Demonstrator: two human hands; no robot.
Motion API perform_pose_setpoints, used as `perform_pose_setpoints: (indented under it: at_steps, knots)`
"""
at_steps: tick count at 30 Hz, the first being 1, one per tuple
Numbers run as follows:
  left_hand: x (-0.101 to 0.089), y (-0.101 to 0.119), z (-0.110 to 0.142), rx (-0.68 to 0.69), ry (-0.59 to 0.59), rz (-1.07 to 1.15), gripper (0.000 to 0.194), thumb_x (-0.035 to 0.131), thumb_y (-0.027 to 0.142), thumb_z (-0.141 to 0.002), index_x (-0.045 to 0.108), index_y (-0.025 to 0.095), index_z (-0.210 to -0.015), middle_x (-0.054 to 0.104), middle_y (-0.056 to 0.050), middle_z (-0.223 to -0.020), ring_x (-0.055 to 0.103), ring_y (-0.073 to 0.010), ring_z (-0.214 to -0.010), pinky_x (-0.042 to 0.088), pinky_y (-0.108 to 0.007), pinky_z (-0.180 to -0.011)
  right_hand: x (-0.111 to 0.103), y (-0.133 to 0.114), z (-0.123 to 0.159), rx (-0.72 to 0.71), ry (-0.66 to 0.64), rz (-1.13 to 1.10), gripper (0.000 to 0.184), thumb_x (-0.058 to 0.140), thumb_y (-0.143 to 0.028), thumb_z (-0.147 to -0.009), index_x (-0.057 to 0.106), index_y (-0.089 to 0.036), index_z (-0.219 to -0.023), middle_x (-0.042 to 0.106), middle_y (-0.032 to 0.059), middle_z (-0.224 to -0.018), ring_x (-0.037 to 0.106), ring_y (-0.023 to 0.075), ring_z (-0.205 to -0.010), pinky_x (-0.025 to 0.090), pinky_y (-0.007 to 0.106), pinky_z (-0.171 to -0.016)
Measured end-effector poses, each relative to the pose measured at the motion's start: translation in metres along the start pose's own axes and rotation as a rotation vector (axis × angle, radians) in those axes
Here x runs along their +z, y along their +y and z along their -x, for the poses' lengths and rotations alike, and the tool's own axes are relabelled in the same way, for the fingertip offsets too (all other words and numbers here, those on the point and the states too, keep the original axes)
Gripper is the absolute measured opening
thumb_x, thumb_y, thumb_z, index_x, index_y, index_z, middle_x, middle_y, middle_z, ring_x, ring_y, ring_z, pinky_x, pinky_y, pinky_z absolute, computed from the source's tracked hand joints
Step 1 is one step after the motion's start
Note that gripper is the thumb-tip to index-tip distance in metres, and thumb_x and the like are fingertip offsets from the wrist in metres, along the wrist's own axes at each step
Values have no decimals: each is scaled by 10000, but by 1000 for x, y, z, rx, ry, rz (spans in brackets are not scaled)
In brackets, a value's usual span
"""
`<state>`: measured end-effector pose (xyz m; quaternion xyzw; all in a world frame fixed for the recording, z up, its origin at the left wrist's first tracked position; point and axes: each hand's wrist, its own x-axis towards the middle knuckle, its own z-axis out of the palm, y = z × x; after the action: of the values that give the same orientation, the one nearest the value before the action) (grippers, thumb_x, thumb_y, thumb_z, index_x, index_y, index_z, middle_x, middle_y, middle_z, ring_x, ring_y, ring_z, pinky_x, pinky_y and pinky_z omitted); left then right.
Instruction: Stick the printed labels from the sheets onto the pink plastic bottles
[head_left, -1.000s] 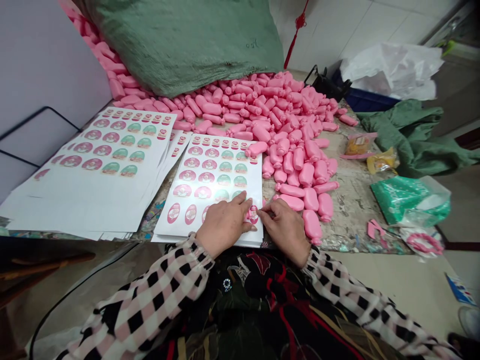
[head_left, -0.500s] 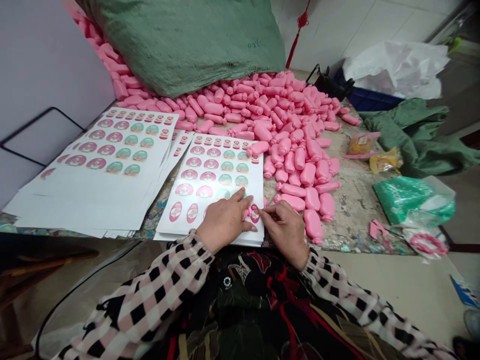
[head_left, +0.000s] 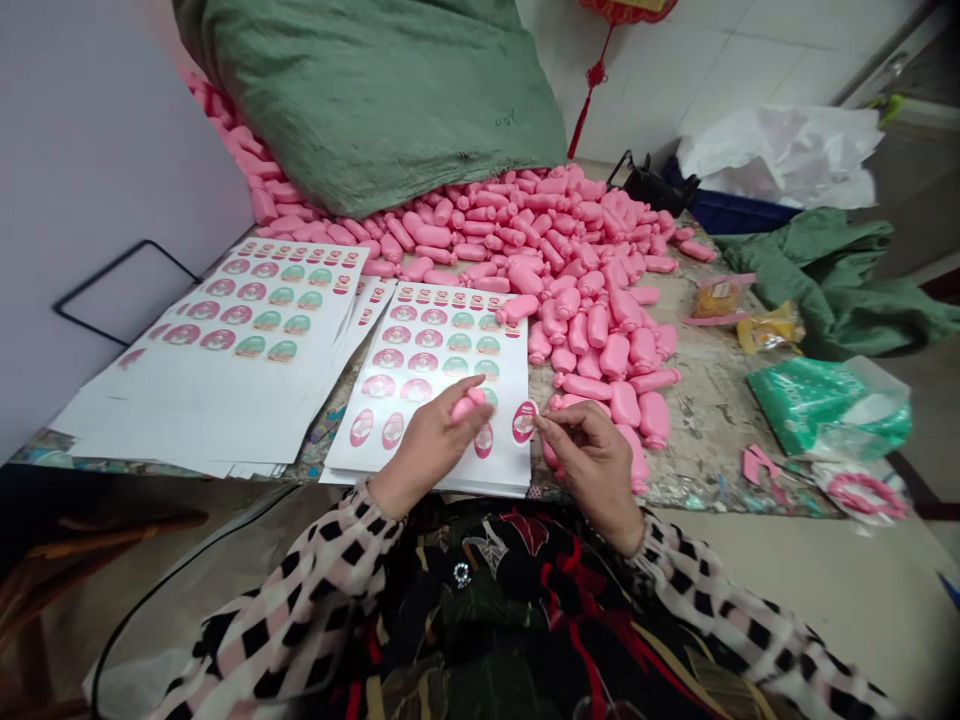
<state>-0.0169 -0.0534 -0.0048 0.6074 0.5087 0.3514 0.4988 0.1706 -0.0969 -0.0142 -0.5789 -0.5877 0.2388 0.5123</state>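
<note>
Okay, your left hand (head_left: pixel 429 447): gripping a bottle (head_left: pixel 469 405), long axis slanting right
Your right hand (head_left: pixel 592 462): pinching a label (head_left: pixel 524 422), just right of it

Stained table (head_left: pixel 720 440), pink bottles (head_left: pixel 592 250), sticker sheets (head_left: pixel 225 400)

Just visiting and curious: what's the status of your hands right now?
Left hand holding a pink plastic bottle. Right hand pinching an oval pink label. Label sheet beneath both hands.
</note>
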Motion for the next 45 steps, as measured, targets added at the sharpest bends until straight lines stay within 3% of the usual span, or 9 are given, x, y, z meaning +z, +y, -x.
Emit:
perform_pose_setpoints:
  at_steps: [3, 5, 7, 13, 21, 45]
  knots:
    - [-2, 9, 1, -234, -21, 725, 529, 423, 622, -826, 588, 174, -1056, 598, -40, -768, 549, -119, -578, 455, -253, -553, 7, -12, -8, 109, -68, -130, 139, 674, -335, -774, 643, -201, -787, 616, 6, -766, 540, 133, -702, 427, 278, -642]
    - [-2, 12, 0, -305, -64, 1038, 453, 434, 575, -848, 587, 166, -970, 545, -11, -696, 523, -107, -543, 453, -246, -520, 15, -22, -14, 168, -131, -197, 171, 692, -361, -752, 645, -197, -772, 623, 1, -743, 531, 127, -673, 421, 272, -622]
    - [0, 13, 1, -320, -71, 1158, 389, 432, 522, -873, 583, 171, -945, 552, -16, -728, 553, -128, -593, 476, -267, -529, 22, -30, -19, 202, -178, -242, 197, 709, -378, -729, 647, -193, -761, 630, 0, -731, 529, 124, -654, 420, 267, -606]
    - [5, 11, 5, -313, -62, 1174, 424, 441, 544, -860, 580, 165, -988, 548, -21, -705, 546, -136, -567, 472, -274, -501, 36, -43, -24, 196, -256, -297, 187, 722, -358, -710, 641, -190, -722, 646, -1, -715, 562, 128, -666, 447, 264, -621]
    - [3, 9, 6, -295, -79, 1177, 427, 482, 545, -840, 594, 157, -977, 544, -28, -741, 539, -123, -581, 466, -268, -520, 39, -47, -25, 170, -267, -265, 163, 714, -335, -722, 640, -189, -718, 644, -9, -678, 565, 119, -616, 461, 255, -581]
    - [7, 11, 6, -278, -63, 1107, 507, 459, 609, -817, 588, 159, -1011, 558, -27, -709, 554, -131, -571, 474, -265, -509, 43, -38, -20, 169, -287, -235, 180, 682, -385, -741, 644, -210, -726, 647, -7, -696, 567, 126, -621, 454, 269, -578]
